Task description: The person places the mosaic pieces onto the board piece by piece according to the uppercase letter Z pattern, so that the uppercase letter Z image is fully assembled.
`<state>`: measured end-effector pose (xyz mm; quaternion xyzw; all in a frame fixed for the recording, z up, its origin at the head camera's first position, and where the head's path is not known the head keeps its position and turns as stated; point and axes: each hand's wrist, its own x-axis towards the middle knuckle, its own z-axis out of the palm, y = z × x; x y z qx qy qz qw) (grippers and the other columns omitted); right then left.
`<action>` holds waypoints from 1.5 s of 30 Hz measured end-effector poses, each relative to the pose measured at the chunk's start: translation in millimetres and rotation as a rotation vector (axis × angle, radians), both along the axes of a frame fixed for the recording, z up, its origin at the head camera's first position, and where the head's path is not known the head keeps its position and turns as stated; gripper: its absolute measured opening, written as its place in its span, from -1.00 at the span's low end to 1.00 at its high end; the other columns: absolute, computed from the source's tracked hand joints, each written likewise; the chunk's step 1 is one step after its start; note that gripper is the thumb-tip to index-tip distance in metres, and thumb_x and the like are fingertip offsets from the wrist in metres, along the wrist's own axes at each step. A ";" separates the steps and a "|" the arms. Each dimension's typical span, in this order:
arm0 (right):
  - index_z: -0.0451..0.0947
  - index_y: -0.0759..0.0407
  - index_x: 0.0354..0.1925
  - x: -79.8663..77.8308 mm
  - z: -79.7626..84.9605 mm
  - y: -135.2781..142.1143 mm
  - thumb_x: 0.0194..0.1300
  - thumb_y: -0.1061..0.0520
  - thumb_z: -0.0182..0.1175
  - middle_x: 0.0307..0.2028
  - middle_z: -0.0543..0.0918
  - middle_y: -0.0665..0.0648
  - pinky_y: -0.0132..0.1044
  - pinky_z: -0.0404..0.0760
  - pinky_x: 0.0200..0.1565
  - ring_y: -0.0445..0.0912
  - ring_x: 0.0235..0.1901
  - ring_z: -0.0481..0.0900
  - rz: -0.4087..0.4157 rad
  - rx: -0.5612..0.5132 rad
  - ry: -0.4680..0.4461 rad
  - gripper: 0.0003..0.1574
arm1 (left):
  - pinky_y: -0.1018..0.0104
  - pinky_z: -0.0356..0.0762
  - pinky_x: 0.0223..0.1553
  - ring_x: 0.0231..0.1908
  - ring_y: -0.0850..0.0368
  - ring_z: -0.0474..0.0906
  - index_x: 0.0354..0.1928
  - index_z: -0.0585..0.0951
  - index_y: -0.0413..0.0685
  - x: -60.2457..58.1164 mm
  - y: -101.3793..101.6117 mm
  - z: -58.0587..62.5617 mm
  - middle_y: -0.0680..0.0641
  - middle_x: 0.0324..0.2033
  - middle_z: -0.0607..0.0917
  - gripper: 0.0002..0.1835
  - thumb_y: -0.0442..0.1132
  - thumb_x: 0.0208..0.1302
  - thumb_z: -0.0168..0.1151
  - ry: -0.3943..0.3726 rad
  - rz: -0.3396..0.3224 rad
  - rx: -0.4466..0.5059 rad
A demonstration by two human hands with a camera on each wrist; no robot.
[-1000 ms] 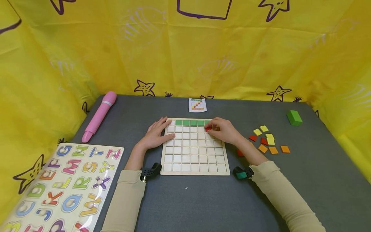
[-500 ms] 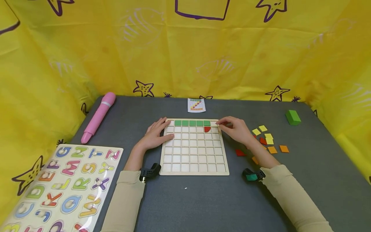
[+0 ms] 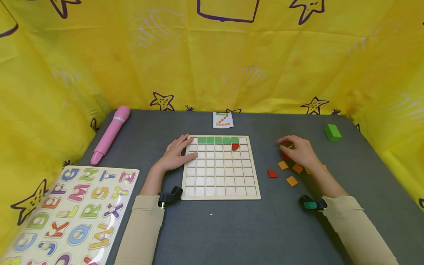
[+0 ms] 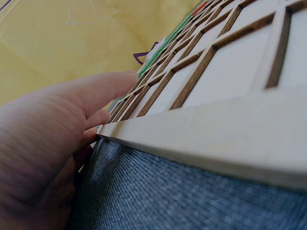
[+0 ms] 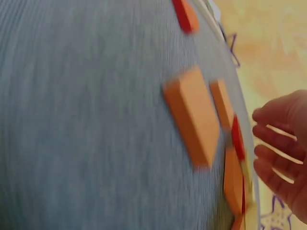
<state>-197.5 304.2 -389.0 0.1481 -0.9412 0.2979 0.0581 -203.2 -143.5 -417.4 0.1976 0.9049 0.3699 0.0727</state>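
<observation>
My left hand [image 3: 175, 154] rests on the left edge of a wooden grid board [image 3: 221, 197], thumb extended over the cells; the left wrist view shows the thumb along the frame. Several green square tiles [image 3: 218, 140] fill cells of the far row. Below the rightmost one lies a red round-cornered tile [image 3: 235, 147]. My right hand [image 3: 299, 151] hovers over loose tiles right of the board, fingers loosely bent and apart, nothing visible in them in the right wrist view. Around it lie an orange tile [image 3: 292, 181] and a red tile [image 3: 272, 173]; the hand hides others.
A small printed card [image 3: 223, 120] with a coloured tile pattern lies beyond the board. A green block [image 3: 332, 133] is at the far right. On the left are a pink microphone-shaped object [image 3: 110, 134] and a letter puzzle board [image 3: 82, 206]. Yellow cloth [image 3: 205, 73] surrounds the table.
My right hand has let go of the red tile, left in its cell on the board, and moved right over the loose tiles. The left hand has stayed on the board's edge.
</observation>
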 end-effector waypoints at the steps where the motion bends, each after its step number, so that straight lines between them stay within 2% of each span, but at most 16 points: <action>1: 0.65 0.29 -0.09 1.6 0.2 4.3 0.31 0.25 0.23 -0.13 0.66 0.30 0.04 0.54 -0.14 0.16 -0.18 0.59 -0.012 0.017 0.003 -0.78 | -0.11 -0.36 0.41 0.49 -0.14 -0.24 0.49 0.17 -0.19 0.0 0.0 0.0 -0.25 0.50 0.01 -0.21 -0.01 0.35 0.20 0.000 0.001 0.000; 6: 0.63 0.34 -0.06 5.6 0.0 18.1 0.28 0.26 0.24 -0.12 0.61 0.39 0.18 0.45 -0.03 0.23 -0.11 0.52 -0.060 0.062 -0.038 -0.74 | -0.10 -0.36 0.41 0.50 -0.13 -0.24 0.49 0.17 -0.19 0.4 0.0 1.1 -0.24 0.50 0.00 -0.21 -0.02 0.35 0.21 -0.006 0.003 -0.002; 16: 0.61 0.36 -0.02 2.4 -1.2 8.9 0.26 0.21 0.33 -0.06 0.57 0.39 0.13 0.55 -0.03 0.24 -0.08 0.58 -0.017 0.004 -0.058 -0.65 | -0.10 -0.35 0.41 0.50 -0.13 -0.24 0.49 0.17 -0.19 1.7 0.9 2.3 -0.24 0.50 0.00 -0.21 -0.02 0.35 0.22 -0.008 0.001 -0.006; 25: 0.59 0.36 0.02 2.1 3.9 9.9 0.26 0.16 0.32 -0.10 0.61 0.37 0.11 0.51 -0.04 0.20 -0.10 0.54 -0.053 0.064 -0.131 -0.59 | -0.09 -0.36 0.41 0.50 -0.13 -0.25 0.49 0.16 -0.20 1.2 0.8 2.3 -0.24 0.50 -0.01 -0.21 -0.02 0.35 0.21 -0.009 -0.004 0.000; 30: 0.58 0.35 0.03 1.6 3.8 7.3 0.26 0.19 0.31 -0.11 0.64 0.35 0.05 0.52 -0.06 0.17 -0.11 0.56 -0.045 0.039 -0.138 -0.61 | -0.08 -0.36 0.42 0.50 -0.11 -0.25 0.49 0.15 -0.18 1.1 1.5 2.5 -0.22 0.51 -0.01 -0.21 -0.02 0.36 0.20 -0.018 0.000 -0.001; 37: 0.59 0.29 0.04 -3.6 2.3 -16.3 0.29 0.13 0.31 -0.07 0.64 0.31 -0.05 0.54 -0.08 0.12 -0.11 0.57 -0.035 -0.047 -0.148 -0.60 | -0.10 -0.36 0.41 0.50 -0.12 -0.24 0.49 0.16 -0.19 2.0 2.1 2.3 -0.22 0.50 0.00 -0.21 -0.02 0.35 0.21 -0.020 0.006 0.000; 45: 0.61 0.22 0.04 -10.5 0.3 -59.4 0.25 0.13 0.35 -0.09 0.65 0.22 -0.13 0.56 -0.10 0.03 -0.15 0.56 0.021 -0.150 -0.168 -0.60 | -0.08 -0.35 0.42 0.50 -0.10 -0.24 0.49 0.17 -0.17 2.4 1.6 2.1 -0.20 0.51 0.00 -0.21 -0.01 0.35 0.21 -0.028 0.011 0.001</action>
